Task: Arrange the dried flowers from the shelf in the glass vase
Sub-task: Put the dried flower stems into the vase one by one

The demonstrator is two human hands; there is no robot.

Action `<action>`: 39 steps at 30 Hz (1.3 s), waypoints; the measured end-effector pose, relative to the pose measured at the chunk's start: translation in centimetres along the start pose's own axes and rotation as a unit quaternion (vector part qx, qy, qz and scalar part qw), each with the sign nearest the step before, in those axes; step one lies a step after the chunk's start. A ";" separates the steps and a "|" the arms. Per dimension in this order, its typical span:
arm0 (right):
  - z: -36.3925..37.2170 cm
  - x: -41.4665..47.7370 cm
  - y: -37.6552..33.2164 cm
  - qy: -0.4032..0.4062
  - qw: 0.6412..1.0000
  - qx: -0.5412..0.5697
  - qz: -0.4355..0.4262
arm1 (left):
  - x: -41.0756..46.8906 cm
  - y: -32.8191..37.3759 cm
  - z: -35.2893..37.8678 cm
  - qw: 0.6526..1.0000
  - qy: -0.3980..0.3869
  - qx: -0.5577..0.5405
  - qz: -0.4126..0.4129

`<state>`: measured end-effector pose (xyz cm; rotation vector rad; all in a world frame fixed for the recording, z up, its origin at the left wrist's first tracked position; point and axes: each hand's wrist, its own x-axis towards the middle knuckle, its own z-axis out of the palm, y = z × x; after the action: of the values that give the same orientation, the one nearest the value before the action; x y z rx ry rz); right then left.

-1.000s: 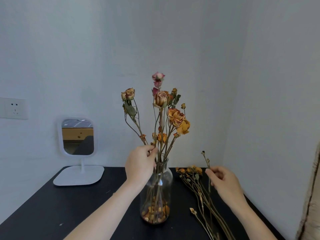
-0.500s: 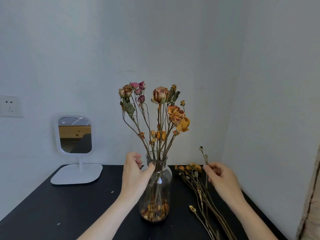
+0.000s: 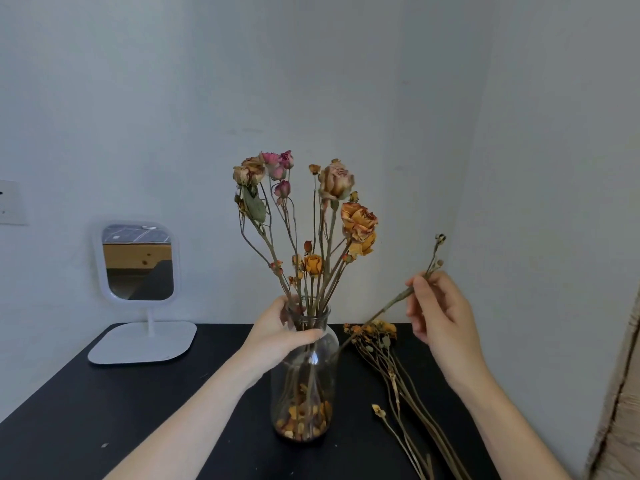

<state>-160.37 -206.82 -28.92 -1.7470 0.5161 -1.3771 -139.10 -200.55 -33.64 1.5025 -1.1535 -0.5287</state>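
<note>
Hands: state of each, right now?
Left hand: closed, gripping the glass vase at its neck.
Right hand: closed, pinching one dried flower stem.

A clear glass vase stands upright on the black tabletop, loose orange and brown petals heaped in its bottom; the left hand grips its neck. From it fan dried roses: pink buds top left, a beige bloom centre, orange ones right. Just right of it, loose dried stems with small yellow heads lie flat. A thin dried stem with tiny buds slants in the air, pinched by the right hand.
</note>
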 end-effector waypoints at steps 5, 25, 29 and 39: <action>0.4 -0.1 -1.6 0.036 0.996 0.056 -0.055 | 0.0 -0.1 0.7 0.999 0.023 0.003 0.034; 2.4 0.2 -1.0 -0.018 0.993 -0.033 -0.109 | -0.6 -1.0 0.2 0.999 -0.034 0.002 -0.011; 3.1 0.4 -0.6 -0.048 0.992 -0.083 -0.082 | -0.9 -0.8 0.3 1.000 -0.028 0.004 -0.007; 4.0 1.2 -0.7 0.009 0.991 -0.111 -0.070 | -1.5 -0.7 0.5 1.000 -0.021 -0.007 0.003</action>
<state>-156.43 -205.88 -27.89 -1.9826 0.5849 -1.4812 -139.91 -199.62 -34.78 1.4821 -1.1842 -0.5661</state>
